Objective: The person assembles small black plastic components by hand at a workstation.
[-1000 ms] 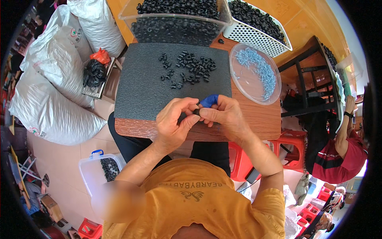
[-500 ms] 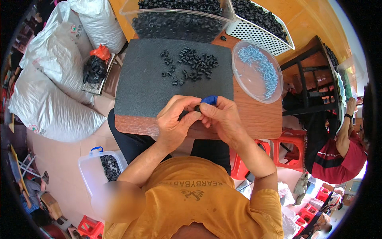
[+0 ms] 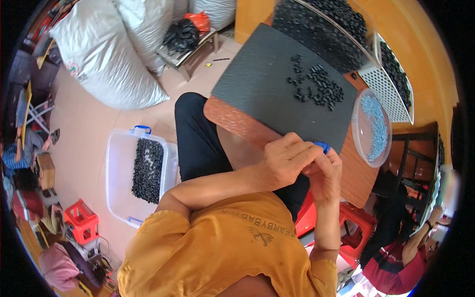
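Observation:
My left hand (image 3: 292,157) and my right hand (image 3: 324,174) meet over the near edge of the table, fingertips pinched together. Both are closed, and whatever lies between them is hidden by the fingers. A blue wrap (image 3: 322,147) covers a finger of my right hand. Beyond the hands, a dark grey mat (image 3: 257,74) lies on the brown wooden table (image 3: 237,119). Small black spool-shaped parts (image 3: 324,86) are scattered in a loose pile on its far right area. Right of the mat stands a round clear tub (image 3: 359,129) with many tiny light-blue pieces (image 3: 374,123).
A clear bin (image 3: 316,39) and a white perforated basket (image 3: 383,89), both with black parts, stand at the table's far side. On the floor left sits a clear box (image 3: 116,173) with black parts. White sacks (image 3: 109,54) and red stools (image 3: 81,220) surround; a person (image 3: 396,267) sits right.
The view has swung left, bringing the floor box further in. My left hand now covers the small black part that showed between the fingertips; my hands stay together.

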`<action>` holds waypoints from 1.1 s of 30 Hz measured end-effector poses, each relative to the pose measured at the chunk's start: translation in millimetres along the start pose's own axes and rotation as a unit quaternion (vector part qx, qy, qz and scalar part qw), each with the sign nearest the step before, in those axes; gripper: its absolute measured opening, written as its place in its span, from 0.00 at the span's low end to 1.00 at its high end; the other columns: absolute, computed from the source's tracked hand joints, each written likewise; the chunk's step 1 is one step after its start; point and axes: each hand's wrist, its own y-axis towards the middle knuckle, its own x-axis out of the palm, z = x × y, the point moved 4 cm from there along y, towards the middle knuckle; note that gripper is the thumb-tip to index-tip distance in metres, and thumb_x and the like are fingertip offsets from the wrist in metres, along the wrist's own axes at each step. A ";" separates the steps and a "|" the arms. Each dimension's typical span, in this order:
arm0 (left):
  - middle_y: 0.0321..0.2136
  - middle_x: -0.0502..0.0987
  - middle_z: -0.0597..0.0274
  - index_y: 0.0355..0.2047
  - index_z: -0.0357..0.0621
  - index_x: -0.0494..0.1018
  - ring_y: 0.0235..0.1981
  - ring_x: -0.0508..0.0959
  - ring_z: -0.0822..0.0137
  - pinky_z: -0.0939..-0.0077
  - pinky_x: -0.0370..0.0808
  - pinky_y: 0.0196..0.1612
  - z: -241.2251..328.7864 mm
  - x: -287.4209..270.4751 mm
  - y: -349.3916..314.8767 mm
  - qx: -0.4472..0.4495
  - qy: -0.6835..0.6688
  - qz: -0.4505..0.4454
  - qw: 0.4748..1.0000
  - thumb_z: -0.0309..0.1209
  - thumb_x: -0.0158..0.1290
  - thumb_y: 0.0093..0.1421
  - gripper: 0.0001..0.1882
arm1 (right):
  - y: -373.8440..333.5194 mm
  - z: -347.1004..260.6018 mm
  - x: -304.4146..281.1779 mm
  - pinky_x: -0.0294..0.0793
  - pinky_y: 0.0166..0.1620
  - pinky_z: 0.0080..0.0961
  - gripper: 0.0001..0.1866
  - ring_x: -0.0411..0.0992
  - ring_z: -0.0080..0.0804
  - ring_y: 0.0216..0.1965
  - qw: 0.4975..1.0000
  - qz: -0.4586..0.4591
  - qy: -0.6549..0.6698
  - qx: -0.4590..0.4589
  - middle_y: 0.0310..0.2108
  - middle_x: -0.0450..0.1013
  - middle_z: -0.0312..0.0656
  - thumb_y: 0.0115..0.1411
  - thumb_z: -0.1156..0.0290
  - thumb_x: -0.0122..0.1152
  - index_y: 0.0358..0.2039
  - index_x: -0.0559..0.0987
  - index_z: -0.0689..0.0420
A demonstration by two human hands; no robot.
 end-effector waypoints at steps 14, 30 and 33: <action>0.30 0.76 0.52 0.31 0.35 0.74 0.33 0.74 0.56 0.70 0.73 0.31 -113.2 -36.1 -147.2 0.005 0.238 -0.490 0.839 0.29 0.51 0.42 0.15 | 19.5 -13.7 -8.9 0.69 0.24 0.14 0.09 0.71 0.25 0.22 0.996 0.068 0.036 -0.051 0.27 0.75 0.44 0.56 0.71 0.60 0.34 0.75 0.62; 0.38 0.77 0.49 0.37 0.41 0.77 0.42 0.77 0.51 0.59 0.73 0.45 -401.4 -72.6 -67.5 -0.438 0.311 -0.477 0.695 0.44 0.47 0.57 0.19 | 42.3 -24.6 -36.2 0.64 0.30 0.16 0.11 0.67 0.26 0.28 0.995 0.090 -0.030 -0.033 0.27 0.71 0.42 0.58 0.69 0.56 0.40 0.74 0.61; 0.38 0.78 0.51 0.37 0.44 0.78 0.42 0.77 0.52 0.61 0.72 0.46 -402.7 -52.1 -96.7 -0.475 0.272 -0.555 0.626 0.46 0.47 0.56 0.20 | 51.5 -21.5 -36.4 0.64 0.30 0.15 0.11 0.67 0.27 0.29 0.997 0.070 -0.027 -0.015 0.28 0.71 0.43 0.58 0.70 0.56 0.40 0.74 0.61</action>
